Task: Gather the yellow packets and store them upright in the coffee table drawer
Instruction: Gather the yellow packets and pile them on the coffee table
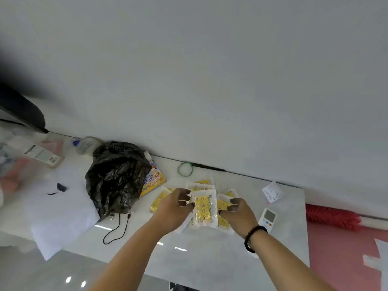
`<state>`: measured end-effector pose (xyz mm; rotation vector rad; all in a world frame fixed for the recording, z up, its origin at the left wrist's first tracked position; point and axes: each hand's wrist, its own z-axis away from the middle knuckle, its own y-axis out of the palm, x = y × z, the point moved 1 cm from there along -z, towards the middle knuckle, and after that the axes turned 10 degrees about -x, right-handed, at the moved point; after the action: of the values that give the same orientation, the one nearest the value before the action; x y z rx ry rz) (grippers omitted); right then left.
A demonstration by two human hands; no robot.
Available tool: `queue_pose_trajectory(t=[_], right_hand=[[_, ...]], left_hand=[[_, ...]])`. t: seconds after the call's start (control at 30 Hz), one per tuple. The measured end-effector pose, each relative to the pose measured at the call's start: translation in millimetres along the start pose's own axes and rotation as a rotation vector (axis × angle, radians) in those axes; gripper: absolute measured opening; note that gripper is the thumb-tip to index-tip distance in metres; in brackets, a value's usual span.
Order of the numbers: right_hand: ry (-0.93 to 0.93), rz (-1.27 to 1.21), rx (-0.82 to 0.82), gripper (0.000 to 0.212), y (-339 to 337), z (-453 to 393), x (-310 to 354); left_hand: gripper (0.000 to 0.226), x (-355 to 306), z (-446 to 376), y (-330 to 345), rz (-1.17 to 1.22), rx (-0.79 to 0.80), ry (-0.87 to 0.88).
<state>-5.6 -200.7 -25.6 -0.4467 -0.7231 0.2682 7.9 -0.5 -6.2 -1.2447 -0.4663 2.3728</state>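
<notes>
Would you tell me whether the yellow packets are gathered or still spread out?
Spread: yellow packets lie fanned, overlapping, on the white table.

Clutter along the wall side of the table top

A crumpled black bag [114, 178] sits beside a colourful booklet [154, 180]; a green ring [185, 169], a black cable [117, 229], a white remote [267, 219] and a crumpled paper [272, 192] lie around

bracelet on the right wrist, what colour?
Black beads, possibly very dark brown; the bracelet shows clearly in the head view, just behind the right hand.
</notes>
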Motion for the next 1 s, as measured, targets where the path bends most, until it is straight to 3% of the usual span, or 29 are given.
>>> queue_pose_trajectory(t=[0.23,0.43,0.6,0.73,0.83,0.9,1.0], right_hand=[[0.055,0.021,-0.123,0.066,45,-67,-33],[-0.153,0.092,-0.414,0.088,94,-86,-51],[-0.22,0.383,-0.502,0.103,114,-85,-57],[-0.294,0.508,-0.448,0.096,119,-90,-58],[-0.253,0.397,-0.362,0.086,118,-93,-58],[-0.219,0.277,-0.31,0.071,114,-94,-60],[-0.22,0.159,-0.279,0.039,103,-92,-65]], left_hand=[[0.044,92,-32,20,0.125,-0.145,-0.149],[0.055,132,-61,25,-0.006,-0.375,-0.138],[0.061,139,-95,26,-0.171,-0.38,-0.056],[0.077,146,-107,29,-0.44,-0.331,-0.1],[0.086,155,-111,28,-0.381,-0.359,-0.207],[0.079,161,-114,26,-0.298,-0.351,-0.285],[0.05,164,-108,25,-0.238,-0.344,-0.265]])
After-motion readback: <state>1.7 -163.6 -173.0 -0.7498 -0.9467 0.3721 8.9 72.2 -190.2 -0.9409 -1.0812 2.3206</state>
